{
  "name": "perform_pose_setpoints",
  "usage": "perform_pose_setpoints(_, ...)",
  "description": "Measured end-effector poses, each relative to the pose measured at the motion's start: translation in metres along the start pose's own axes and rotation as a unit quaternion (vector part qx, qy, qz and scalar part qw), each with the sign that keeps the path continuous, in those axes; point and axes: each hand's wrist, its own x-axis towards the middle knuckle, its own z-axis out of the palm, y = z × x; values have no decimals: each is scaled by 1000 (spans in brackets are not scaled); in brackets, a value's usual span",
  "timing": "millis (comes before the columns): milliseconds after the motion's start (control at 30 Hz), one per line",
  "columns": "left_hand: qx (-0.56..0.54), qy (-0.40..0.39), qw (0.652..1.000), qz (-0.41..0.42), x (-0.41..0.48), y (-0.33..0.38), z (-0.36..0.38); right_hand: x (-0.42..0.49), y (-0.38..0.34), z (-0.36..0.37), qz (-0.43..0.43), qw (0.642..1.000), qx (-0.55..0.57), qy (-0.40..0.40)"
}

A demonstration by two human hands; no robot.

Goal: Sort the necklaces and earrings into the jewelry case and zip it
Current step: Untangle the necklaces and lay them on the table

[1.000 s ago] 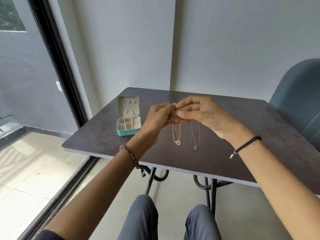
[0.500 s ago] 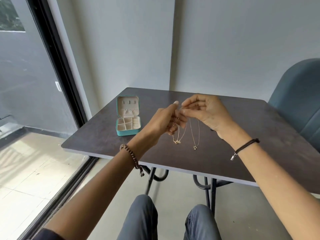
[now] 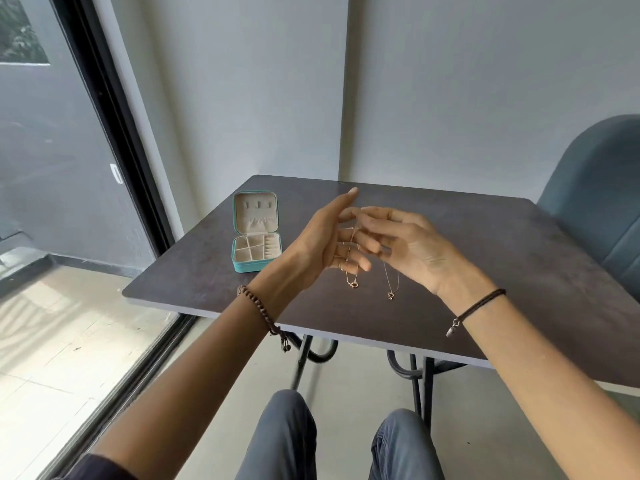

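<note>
Teal jewelry case stands open on the dark tabletop near its left edge, lid upright. To its right, above the tabletop, the left hand is spread, fingers nearly straight; the 1st necklace lies across them and hangs below. The right hand meets it fingertip to fingertip, its fingers loosely curled on the 2nd necklace, which dangles beneath. A blue chair stands far right.
</note>
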Motion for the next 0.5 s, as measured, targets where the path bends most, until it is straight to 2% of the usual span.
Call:
perform_pose_setpoints(200, -57, 60, 996, 15, 7, -4, -5, 7, -2, 2, 6, 996, 89, 25)
perform_pose_setpoints(333, -40, 97, 994, 21, 11, -9, -14, 10, -5, 0, 1, 1000, -3, -3)
perform_pose_setpoints(500, -59, 97, 993, 38, 14, -16, -24, 19, -2, -3, -11, 993, -114, -11)
